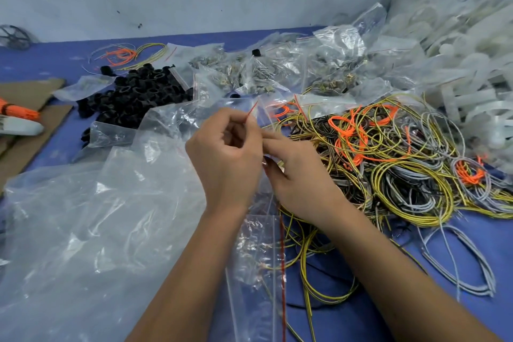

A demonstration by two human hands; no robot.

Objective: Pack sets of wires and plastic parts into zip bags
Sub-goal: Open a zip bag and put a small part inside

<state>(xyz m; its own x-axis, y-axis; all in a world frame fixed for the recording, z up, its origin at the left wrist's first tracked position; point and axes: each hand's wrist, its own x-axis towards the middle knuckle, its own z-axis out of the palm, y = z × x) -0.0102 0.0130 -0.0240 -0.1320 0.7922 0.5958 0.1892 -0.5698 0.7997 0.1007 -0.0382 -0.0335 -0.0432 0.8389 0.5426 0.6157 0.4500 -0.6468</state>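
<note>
Head view: L hand (pixel 226 159) & R hand (pixel 299 180) both pinch a zip bag (pixel 256 244) mouth at centre, fingers curled. Bag looks near empty. Wire heap (pixel 388 164) at 3 o'clock, black parts (pixel 138 94) at 10 o'clock. Packing prob. barely begun; most left.

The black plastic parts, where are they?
In the head view, the black parts lie heaped on the blue table, left of centre and beyond the hands, between the cardboard on the left and bags of metal bits on the right.
</note>
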